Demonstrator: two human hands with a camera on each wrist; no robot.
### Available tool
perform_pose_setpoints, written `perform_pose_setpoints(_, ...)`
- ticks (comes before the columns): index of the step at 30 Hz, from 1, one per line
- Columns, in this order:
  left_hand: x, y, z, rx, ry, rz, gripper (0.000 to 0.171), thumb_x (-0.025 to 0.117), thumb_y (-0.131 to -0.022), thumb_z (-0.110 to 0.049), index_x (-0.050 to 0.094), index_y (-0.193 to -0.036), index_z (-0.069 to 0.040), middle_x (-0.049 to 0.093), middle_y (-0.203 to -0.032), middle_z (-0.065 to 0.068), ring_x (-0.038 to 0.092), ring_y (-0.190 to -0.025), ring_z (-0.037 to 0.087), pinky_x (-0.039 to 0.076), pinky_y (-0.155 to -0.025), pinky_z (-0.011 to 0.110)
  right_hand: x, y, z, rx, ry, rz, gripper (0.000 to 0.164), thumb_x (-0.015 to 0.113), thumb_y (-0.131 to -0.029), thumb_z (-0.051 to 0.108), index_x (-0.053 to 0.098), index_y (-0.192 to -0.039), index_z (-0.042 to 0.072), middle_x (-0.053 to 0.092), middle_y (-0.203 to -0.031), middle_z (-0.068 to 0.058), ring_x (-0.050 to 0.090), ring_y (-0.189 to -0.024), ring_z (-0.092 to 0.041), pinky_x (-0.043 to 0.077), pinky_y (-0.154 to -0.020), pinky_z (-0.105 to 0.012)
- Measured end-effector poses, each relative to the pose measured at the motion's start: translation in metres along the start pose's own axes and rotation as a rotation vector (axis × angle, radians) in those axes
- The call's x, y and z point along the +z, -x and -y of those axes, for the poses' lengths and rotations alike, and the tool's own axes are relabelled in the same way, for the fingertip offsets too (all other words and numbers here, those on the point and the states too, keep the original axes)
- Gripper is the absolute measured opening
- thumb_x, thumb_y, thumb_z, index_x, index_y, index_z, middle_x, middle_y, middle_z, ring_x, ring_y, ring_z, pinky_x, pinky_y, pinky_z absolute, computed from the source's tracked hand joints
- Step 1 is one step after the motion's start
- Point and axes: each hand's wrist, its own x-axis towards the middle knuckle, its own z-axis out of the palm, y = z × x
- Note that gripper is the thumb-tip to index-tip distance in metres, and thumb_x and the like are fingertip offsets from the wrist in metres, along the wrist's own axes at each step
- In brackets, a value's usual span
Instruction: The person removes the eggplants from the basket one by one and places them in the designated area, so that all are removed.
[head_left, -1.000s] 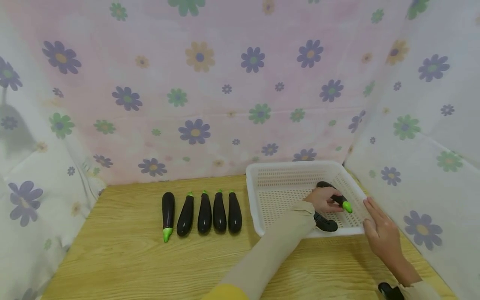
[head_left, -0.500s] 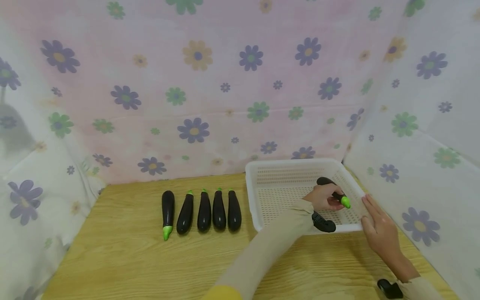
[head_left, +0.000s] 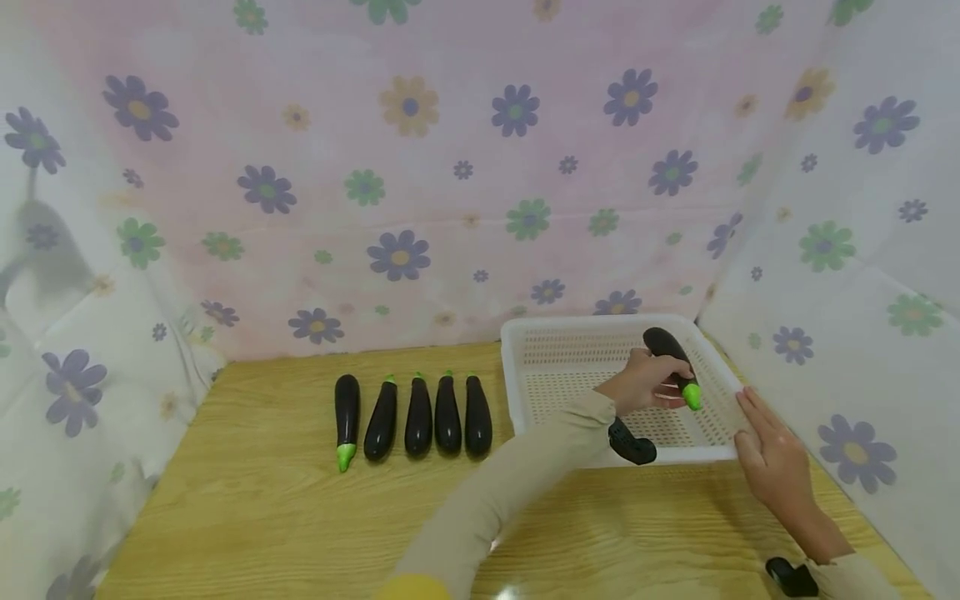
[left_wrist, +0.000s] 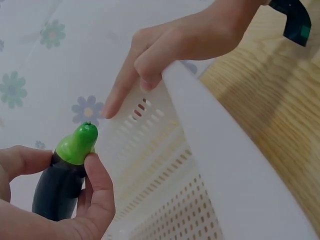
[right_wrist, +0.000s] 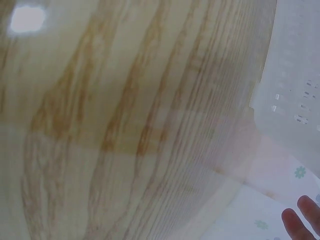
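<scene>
A dark eggplant with a bright green stem end (head_left: 667, 357) is held by my left hand (head_left: 643, 383) above the right part of a white perforated basket (head_left: 512, 392). In the left wrist view, the thumb and fingers pinch this eggplant (left_wrist: 57, 192) just below its green cap (left_wrist: 80, 145). My right hand (head_left: 780, 467) rests on the basket's right edge near the front corner, fingers extended. Only two of its fingertips (right_wrist: 295, 225) show in the right wrist view. Left of the basket, several eggplants (head_left: 417, 417) lie in a row, the leftmost with its green end towards me.
The basket stands on a wood-grain table (head_left: 247, 500) near its back right corner. Flower-print cloth (head_left: 450, 200) hangs behind and at both sides. Black devices are strapped to both wrists, the left one (head_left: 632, 442) above the basket's front rim.
My left hand has raised the eggplant slightly, and its dark end now sits higher against the basket's back right. The right hand stays at the basket's edge. The head view has shifted a little.
</scene>
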Motion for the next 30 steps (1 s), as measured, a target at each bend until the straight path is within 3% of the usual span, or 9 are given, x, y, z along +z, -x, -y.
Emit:
perform_pose_setpoints(2,-0.004,0.005,-0.005,0.013,-0.014,0.003,0.051,0.068,-0.078,0.001,0.043,-0.122,-0.006,0.064,-0.075,0.017,0.060,-0.058,0.025,0.056,-0.068,0.047,0.001,0.000,0.000,0.000,0.001,-0.001,0.050,0.043,-0.090,0.004,0.044,-0.140,0.002,0.037,-0.147,-0.006,0.054,-0.094,-0.037,0.021,-0.050,-0.025)
perform_pose_setpoints(5,-0.011,0.013,-0.009,0.023,-0.030,0.032,0.068,0.068,-0.078,0.000,0.034,-0.136,-0.009,0.063,-0.077,0.016,0.061,-0.063,0.029,0.056,-0.069,0.047,0.001,0.000,-0.001,0.002,0.002,-0.007,0.050,0.043,-0.090,0.003,0.044,-0.140,0.001,0.038,-0.147,-0.008,0.053,-0.090,-0.035,0.022,-0.051,-0.026)
perform_pose_setpoints(7,-0.017,0.018,-0.012,0.039,-0.057,0.065,0.068,0.068,-0.078,0.000,0.033,-0.136,-0.010,0.063,-0.078,0.016,0.062,-0.065,0.031,0.056,-0.069,0.048,0.001,0.000,0.000,-0.002,-0.001,-0.012,0.050,0.043,-0.090,0.003,0.044,-0.140,0.000,0.038,-0.146,-0.009,0.052,-0.088,-0.034,0.021,-0.052,-0.025)
perform_pose_setpoints(9,-0.022,0.024,-0.015,0.054,-0.086,0.098,0.070,0.067,-0.079,0.000,0.032,-0.138,-0.011,0.062,-0.079,0.016,0.062,-0.067,0.031,0.055,-0.069,0.049,0.001,0.000,-0.001,-0.011,-0.014,-0.019,0.050,0.043,-0.089,0.003,0.045,-0.139,0.000,0.039,-0.146,-0.010,0.050,-0.100,-0.038,0.020,-0.053,-0.024)
perform_pose_setpoints(15,-0.037,0.043,-0.025,0.076,-0.166,0.167,0.073,0.067,-0.079,0.000,0.030,-0.141,-0.014,0.063,-0.082,0.013,0.063,-0.068,0.028,0.056,-0.065,0.047,0.001,-0.001,-0.001,-0.036,-0.024,-0.039,0.049,0.044,-0.089,0.003,0.047,-0.138,0.000,0.040,-0.145,-0.007,0.041,-0.067,-0.024,0.017,-0.047,-0.025)
perform_pose_setpoints(22,-0.056,0.060,-0.039,0.106,-0.227,0.177,0.072,0.069,-0.080,-0.002,0.034,-0.141,-0.016,0.063,-0.085,0.011,0.065,-0.069,0.027,0.056,-0.057,0.041,0.000,-0.002,-0.002,-0.026,-0.033,-0.026,0.050,0.043,-0.089,0.003,0.046,-0.138,0.000,0.040,-0.145,-0.010,0.044,-0.083,-0.033,0.017,-0.049,-0.024)
perform_pose_setpoints(26,-0.067,0.068,-0.046,0.118,-0.256,0.163,0.071,0.070,-0.080,-0.004,0.035,-0.140,-0.016,0.063,-0.085,0.011,0.065,-0.070,0.026,0.056,-0.058,0.041,-0.001,-0.002,-0.003,-0.011,-0.031,-0.018,0.051,0.042,-0.089,0.004,0.045,-0.140,0.002,0.039,-0.145,-0.006,0.043,-0.073,-0.027,0.017,-0.047,-0.025)
perform_pose_setpoints(30,-0.077,0.076,-0.052,0.123,-0.268,0.139,0.070,0.071,-0.080,-0.004,0.036,-0.140,-0.016,0.063,-0.086,0.011,0.065,-0.072,0.026,0.057,-0.060,0.043,0.001,-0.002,-0.003,-0.019,-0.033,-0.017,0.051,0.042,-0.089,0.004,0.045,-0.140,0.002,0.038,-0.146,-0.005,0.043,-0.073,-0.029,0.017,-0.049,-0.025)
